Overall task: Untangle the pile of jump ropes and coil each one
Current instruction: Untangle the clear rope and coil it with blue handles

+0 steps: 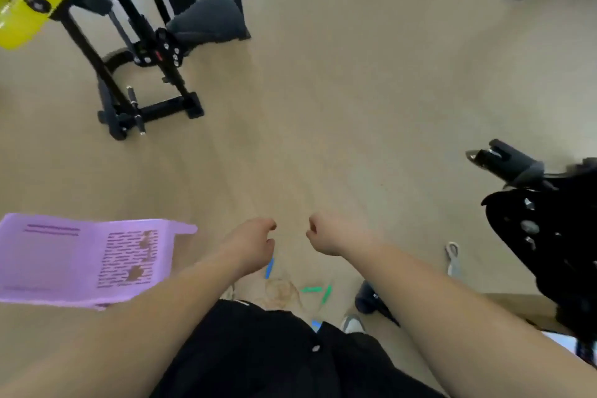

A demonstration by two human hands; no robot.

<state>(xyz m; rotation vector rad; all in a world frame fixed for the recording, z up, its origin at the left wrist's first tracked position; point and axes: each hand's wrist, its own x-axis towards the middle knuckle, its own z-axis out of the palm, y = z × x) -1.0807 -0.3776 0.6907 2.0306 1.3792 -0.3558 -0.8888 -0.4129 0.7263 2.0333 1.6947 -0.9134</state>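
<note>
Black clothing (258, 359) on the person's lower body fills the bottom of the view, and two bare forearms reach forward from either side of it. Both hands are raised above the pale beige floor (323, 107), close together but apart. The left hand (252, 242) has its fingers curled inward with the thumb near the fingertips. The right hand (326, 234) is bunched like a fist. Each grip is narrow, but the blur hides whether either holds a thin cord, so I cannot tell. Below the hands, just in front of the clothing, the pile of jump ropes (284, 292) lies on the floor as faint, pale loops of thin cord. A blue handle (269, 267) lies beside the left wrist, two green handles (311, 289) lie to the right of the loops, and another blue bit (315, 324) peeks out at the clothing's edge. A white shoe (353, 323) shows nearby. A lilac perforated plastic basket (80, 262) sits on the floor to the left. Farther off on the left stands a black steel gym machine with a yellow panel (145, 58). Blurred black equipment (549, 236) is at the right edge.
</note>
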